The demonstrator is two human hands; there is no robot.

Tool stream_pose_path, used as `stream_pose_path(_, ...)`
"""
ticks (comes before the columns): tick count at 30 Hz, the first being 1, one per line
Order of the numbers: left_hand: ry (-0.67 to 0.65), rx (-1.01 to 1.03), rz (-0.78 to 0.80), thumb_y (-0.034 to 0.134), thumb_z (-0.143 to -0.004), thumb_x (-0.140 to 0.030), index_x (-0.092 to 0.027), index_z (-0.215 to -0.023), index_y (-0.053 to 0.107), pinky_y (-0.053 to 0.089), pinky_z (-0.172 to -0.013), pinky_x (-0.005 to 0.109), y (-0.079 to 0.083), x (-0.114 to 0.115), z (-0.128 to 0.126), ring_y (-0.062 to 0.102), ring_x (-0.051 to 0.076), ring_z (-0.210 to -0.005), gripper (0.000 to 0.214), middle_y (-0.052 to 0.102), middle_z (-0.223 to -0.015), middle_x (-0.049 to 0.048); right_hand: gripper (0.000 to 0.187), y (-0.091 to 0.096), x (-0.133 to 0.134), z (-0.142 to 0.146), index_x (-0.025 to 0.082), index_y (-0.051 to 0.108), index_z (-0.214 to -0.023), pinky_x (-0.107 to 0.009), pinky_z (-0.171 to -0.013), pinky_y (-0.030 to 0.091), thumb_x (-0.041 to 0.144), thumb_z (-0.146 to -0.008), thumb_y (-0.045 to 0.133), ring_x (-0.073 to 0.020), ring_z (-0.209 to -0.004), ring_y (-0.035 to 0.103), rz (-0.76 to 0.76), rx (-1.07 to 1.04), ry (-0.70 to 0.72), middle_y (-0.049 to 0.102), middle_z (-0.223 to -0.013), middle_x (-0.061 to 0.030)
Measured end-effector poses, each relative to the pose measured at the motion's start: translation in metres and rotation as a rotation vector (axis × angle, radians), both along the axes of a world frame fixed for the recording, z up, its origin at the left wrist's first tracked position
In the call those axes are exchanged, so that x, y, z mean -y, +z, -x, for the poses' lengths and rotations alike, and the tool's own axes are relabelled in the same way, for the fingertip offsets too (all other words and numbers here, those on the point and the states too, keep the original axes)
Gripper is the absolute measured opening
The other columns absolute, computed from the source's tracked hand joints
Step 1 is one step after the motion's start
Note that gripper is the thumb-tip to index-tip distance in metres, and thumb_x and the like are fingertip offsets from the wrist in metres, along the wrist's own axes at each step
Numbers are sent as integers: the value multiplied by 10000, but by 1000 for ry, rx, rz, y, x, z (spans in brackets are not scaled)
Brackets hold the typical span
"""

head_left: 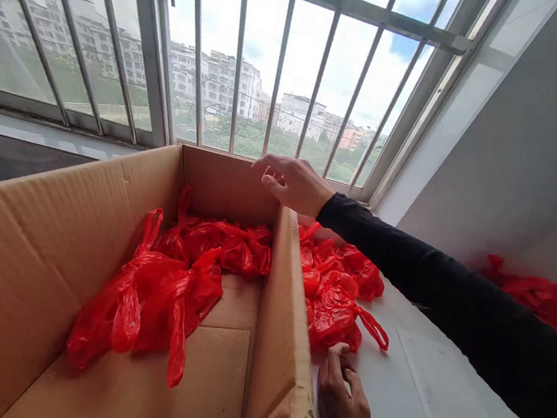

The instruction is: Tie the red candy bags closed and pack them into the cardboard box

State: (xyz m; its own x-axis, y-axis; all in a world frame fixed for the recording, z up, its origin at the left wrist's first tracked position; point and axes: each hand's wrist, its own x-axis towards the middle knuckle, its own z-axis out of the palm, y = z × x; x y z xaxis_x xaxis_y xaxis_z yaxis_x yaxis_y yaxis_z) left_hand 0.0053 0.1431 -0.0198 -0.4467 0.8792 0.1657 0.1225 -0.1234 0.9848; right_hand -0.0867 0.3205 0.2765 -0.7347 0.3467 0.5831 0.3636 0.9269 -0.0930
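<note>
An open-topped cardboard box point(292, 304) fills the left and centre of the frame, its long axis running from the bottom edge toward the barred window point(259, 66). Crinkled, knotted red plastic bags point(158, 296) lie inside. The right hand point(294, 182), loosely curled and part open, is above the far corner; the left hand point(344, 401), lower right, is bent beside more bags point(335, 309) on the smooth white surface point(402, 397), its grip unclear.

White surface point(387, 402) beneath cardboard box point(286, 344) and red plastic bags point(333, 302).
</note>
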Motion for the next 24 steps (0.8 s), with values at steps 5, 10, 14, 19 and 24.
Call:
stream_pose_path(5,-60,-23,-42,541,-946,-190,-164,-1058,643,525,-853,411,-9,-6,-18,650,200,-884,154,674,-932,42,252,-89,-5,-133,195,678,-1114,-313,-750,490,276,-942,512,-173,-762,635,257,-323,-343,715,-909,-30)
stream_pose_path(10,-16,-55,-54,472,-846,-115,-201,-1039,645,510,-789,362,-7,-12,-14,665,215,-797,273,687,-839,42,295,-208,34,-221,166,654,-1122,-348,-788,518,333,-963,470,-211,-867,680,468,-427,-557,734,-1002,-93)
stream_pose_path(14,17,-114,-68,491,-845,-176,-199,-1051,644,518,-720,323,-3,-18,-10,672,204,-757,257,695,-828,36,358,-246,54,-228,172,662,-1182,-382,-863,497,379,-891,634,-243,-936,652,576,-454,-542,740,-965,-79)
stream_pose_path(19,77,-221,-127,528,-846,-216,-187,-1078,633,517,-680,305,4,-22,-9,662,189,-708,257,677,-794,21,153,-217,54,-219,173,694,-898,-336,-833,474,267,-934,579,-194,-840,637,635,-581,-474,726,-871,-50)
stream_pose_path(24,197,-336,-283,642,-832,-298,-187,-1293,502,505,-798,370,13,-13,-8,609,207,-860,495,605,-1002,51,132,-180,100,-232,183,682,-937,-272,-810,476,267,-959,582,-154,-868,641,656,-705,-381,720,-916,-19)
